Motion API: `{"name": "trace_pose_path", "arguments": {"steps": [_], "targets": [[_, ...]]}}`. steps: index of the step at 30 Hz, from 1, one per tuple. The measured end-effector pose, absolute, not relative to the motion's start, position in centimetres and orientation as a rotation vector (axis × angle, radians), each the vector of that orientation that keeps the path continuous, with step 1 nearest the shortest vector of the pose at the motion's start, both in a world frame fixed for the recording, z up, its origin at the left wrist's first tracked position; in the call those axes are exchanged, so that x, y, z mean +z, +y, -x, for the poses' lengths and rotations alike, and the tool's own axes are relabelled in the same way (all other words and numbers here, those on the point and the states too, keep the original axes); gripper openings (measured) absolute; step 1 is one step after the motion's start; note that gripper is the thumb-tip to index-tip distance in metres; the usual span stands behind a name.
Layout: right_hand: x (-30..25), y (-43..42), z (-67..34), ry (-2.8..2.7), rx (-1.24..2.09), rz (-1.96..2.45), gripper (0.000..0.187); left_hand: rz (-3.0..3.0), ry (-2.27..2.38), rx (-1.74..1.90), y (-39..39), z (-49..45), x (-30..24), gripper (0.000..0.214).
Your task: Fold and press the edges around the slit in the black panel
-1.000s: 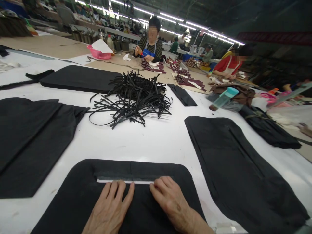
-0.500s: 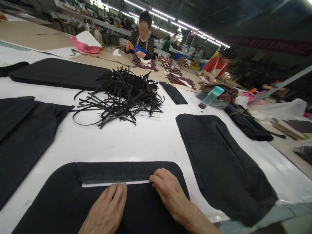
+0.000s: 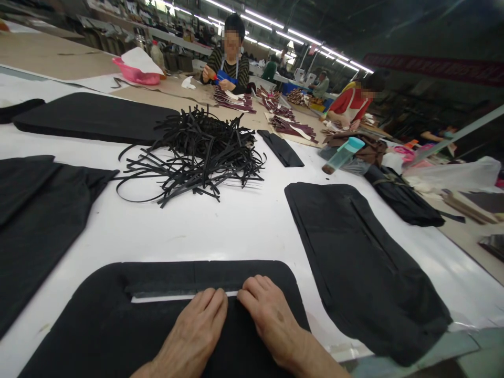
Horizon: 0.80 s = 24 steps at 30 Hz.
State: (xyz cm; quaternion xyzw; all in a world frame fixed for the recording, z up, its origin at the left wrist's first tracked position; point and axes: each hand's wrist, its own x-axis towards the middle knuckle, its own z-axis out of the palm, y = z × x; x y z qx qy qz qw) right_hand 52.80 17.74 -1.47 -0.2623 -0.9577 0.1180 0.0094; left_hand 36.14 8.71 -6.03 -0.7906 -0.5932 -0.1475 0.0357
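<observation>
A black panel (image 3: 106,325) with rounded corners lies flat at the table's near edge. Along its upper part runs a long slot, with a white strip (image 3: 161,299) showing in it. My left hand (image 3: 192,331) rests on the panel, its closed fingers gripping the slot's lower edge right of the middle. Close beside it, my right hand (image 3: 271,320) has its fingers curled at the slot's right end, also closed on the panel. The fingertips of both hands are partly hidden. To the right lies a stack of black panels (image 3: 346,252), the top one with a similar slot.
A tangled heap of black strips (image 3: 208,152) lies on the white table (image 3: 197,228). Black fabric (image 3: 43,210) spreads at the left, a black slab (image 3: 90,116) behind it. A bottle (image 3: 342,156) lies near a small folded piece (image 3: 281,148). Two people work across the table.
My left hand has slid right along the slot's lower edge, closer to my right hand. The right hand has shifted slightly left. The panel stays in place.
</observation>
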Motion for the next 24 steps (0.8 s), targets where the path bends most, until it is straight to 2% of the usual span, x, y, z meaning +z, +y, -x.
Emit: {"name": "trace_pose_path", "arguments": {"steps": [4, 11, 16, 20, 24], "targets": [[-2.0, 17.8, -53.5, -3.054, 0.215, 0.632, 0.012, 2.446, -1.721, -0.497, 8.5, -35.7, -6.3, 0.039], [-2.2, 18.4, -55.1, -3.081, 0.036, 0.463, 0.017, 2.351, -1.776, -0.232, 8.2, -37.9, -4.9, 0.036], [-2.1, 18.4, -56.2, -3.039, 0.013, 0.483, 0.015, 2.314, -1.892, -0.129, 8.3, -39.5, -3.4, 0.04], [-2.0, 18.1, -57.1, -2.979, -0.025, 0.545, 0.021, 2.302, -1.838, 0.053, 8.6, -40.0, -2.7, 0.047], [-2.4, 17.5, -57.9, -2.851, 0.152, 0.81, 0.018, 2.311, -1.797, 0.225, 9.0, -40.4, -2.4, 0.056]]}}
